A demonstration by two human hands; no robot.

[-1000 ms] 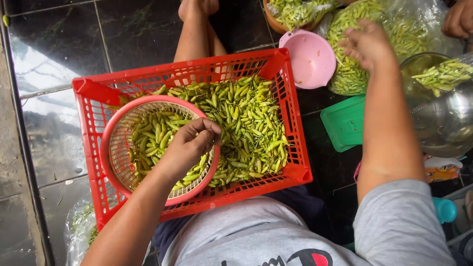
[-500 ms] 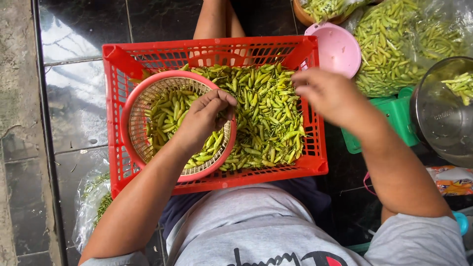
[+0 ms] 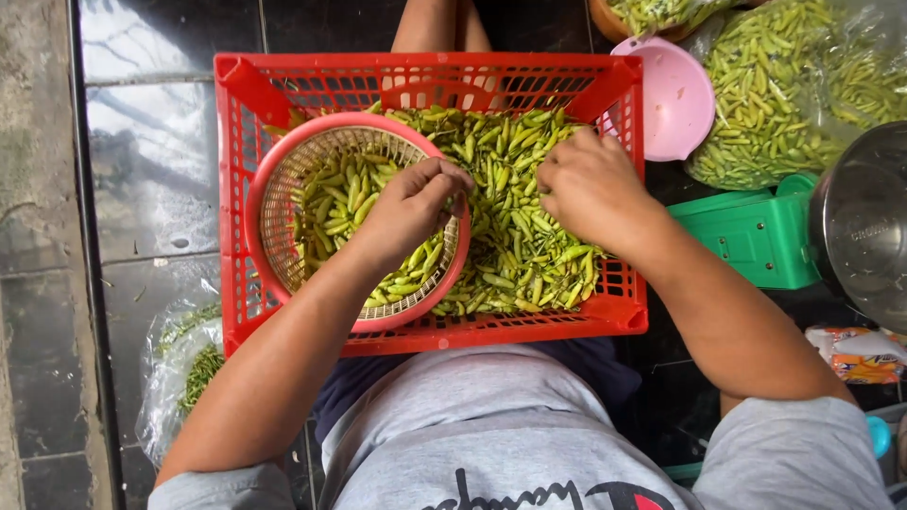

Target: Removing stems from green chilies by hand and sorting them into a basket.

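A red plastic crate (image 3: 236, 189) rests on my lap, holding a heap of green chili peppers (image 3: 515, 217). Inside it on the left sits a round pink sieve basket (image 3: 269, 184) with more chilies (image 3: 340, 194). My left hand (image 3: 411, 208) hovers over the basket's right rim, fingers pinched together; whether a chili is in them I cannot tell. My right hand (image 3: 590, 189) lies knuckles-up on the loose heap at the crate's right side, fingers curled down into the chilies.
A pink bowl (image 3: 675, 99) and a clear bag of chilies (image 3: 765, 94) lie to the right of the crate. A green scale (image 3: 756, 231) and a steel bowl (image 3: 864, 227) stand at far right. A bag of stems (image 3: 179, 364) lies on the dark tiled floor at left.
My right hand has come back from the bag at upper right and settled onto the heap in the crate. My left hand stays pinched over the pink basket.
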